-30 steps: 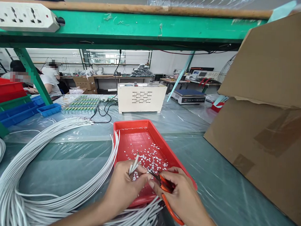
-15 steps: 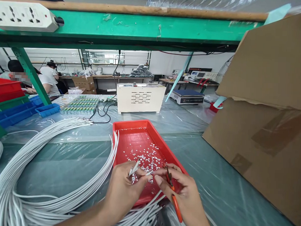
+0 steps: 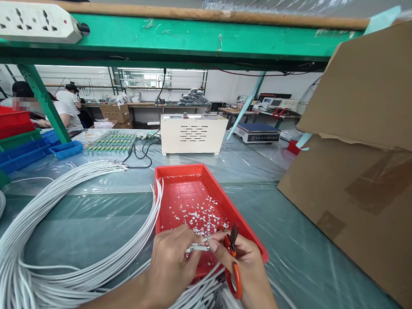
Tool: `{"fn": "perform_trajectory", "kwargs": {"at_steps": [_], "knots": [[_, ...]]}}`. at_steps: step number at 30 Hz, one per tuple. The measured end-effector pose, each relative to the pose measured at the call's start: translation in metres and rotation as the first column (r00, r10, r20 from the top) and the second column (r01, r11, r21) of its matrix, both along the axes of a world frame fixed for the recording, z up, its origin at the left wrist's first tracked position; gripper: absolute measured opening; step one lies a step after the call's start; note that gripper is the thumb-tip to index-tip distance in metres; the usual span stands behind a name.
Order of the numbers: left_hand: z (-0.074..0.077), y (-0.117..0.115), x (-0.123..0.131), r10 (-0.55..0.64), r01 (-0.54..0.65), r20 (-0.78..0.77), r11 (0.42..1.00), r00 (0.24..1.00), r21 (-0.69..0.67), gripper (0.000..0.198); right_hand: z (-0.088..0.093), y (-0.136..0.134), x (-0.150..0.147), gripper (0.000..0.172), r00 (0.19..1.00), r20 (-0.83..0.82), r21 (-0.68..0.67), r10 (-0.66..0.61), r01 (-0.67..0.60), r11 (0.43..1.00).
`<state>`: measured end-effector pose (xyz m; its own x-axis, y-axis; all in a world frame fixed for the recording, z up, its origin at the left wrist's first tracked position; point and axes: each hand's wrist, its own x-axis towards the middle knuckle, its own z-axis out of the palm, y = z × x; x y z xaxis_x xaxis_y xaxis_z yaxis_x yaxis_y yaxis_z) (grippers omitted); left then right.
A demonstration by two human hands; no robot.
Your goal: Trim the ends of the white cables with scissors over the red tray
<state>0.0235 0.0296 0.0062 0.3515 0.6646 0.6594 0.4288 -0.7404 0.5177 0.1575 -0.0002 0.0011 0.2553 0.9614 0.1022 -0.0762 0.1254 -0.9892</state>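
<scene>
My left hand (image 3: pixel 171 261) is closed around white cable ends (image 3: pixel 198 247) over the near part of a red tray (image 3: pixel 236 205). The thumb and forefinger of my right hand (image 3: pixel 246 264) pinch at the tip of one cable, close to my left fingers. Orange-handled scissors (image 3: pixel 234 275) are held in that same right hand, with dark blades pointing up and away. Small silvery-white scraps (image 3: pixel 204 215) lie scattered on the tray floor. Below my hands, more cable ends (image 3: pixel 196 291) reach over the tray's near edge.
A thick loop of white cables (image 3: pixel 34 225) covers the left of the table. Behind the tray stands a cream machine (image 3: pixel 195 135), with a scale (image 3: pixel 256 133) to its right. A large cardboard box (image 3: pixel 360 178) borders the right side. Two people sit at far left.
The scissors have turned in my right hand, so the handle loop shows wider. My left hand has rolled over, and the cable ends now point right instead of up.
</scene>
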Motion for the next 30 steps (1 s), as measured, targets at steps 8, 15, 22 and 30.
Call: {"fn": "perform_trajectory", "kwargs": {"at_steps": [8,15,22,30], "knots": [[0.0,-0.002,0.001,-0.007,0.005,-0.023,0.993,1.0,-0.116,0.01,-0.005,0.003,-0.002,0.013,0.997,-0.079,-0.008,-0.015,0.015,1.0],[0.008,0.001,0.004,-0.035,0.067,0.082,0.901,0.996,-0.43,0.018,-0.007,0.007,0.002,0.008,0.992,-0.12,0.003,0.025,-0.025,1.0],[0.008,0.002,0.004,-0.126,0.21,0.178,0.76,0.976,-0.615,0.026,0.0,0.009,0.004,0.016,0.991,-0.12,-0.012,0.063,-0.065,0.998],[0.021,0.005,0.002,-0.177,0.315,0.266,0.652,0.948,-0.69,0.036,-0.002,0.018,0.018,0.018,0.907,0.417,0.071,-0.061,0.034,0.997]]}}
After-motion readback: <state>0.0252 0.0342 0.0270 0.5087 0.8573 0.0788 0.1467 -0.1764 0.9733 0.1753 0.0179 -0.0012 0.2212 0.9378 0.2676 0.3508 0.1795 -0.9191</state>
